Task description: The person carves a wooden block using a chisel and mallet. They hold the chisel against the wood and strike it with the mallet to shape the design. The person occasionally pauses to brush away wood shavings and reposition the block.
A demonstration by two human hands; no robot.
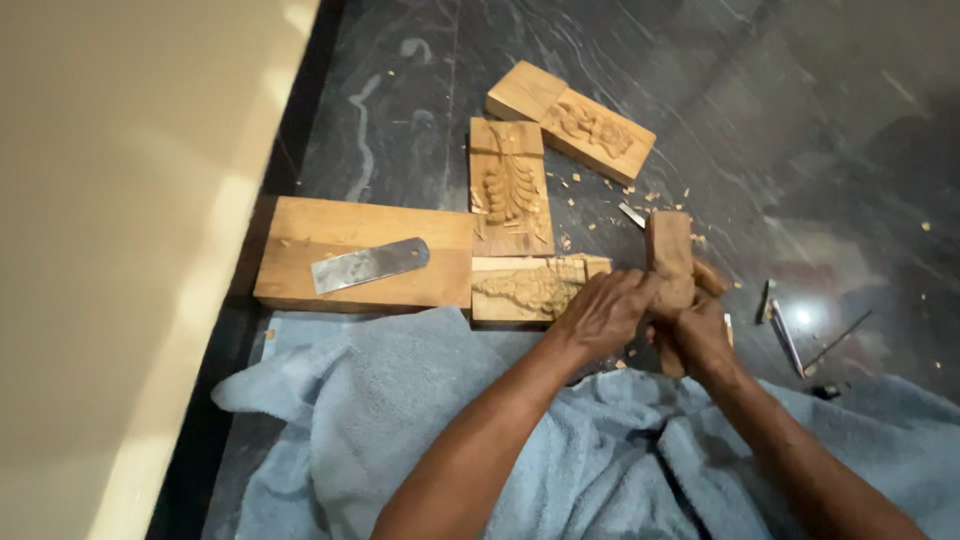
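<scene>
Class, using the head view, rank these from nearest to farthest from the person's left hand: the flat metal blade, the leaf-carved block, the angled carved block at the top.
1. Leaf-carved block, just above the left hand.
2. Flat metal blade, on the big plank to the left.
3. Angled carved block, at the top.

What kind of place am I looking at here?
Probably an informal woodcarving spot on a dark stone floor: carved wooden blocks, scattered wood chips, loose metal tools, and a blue towel.
</scene>
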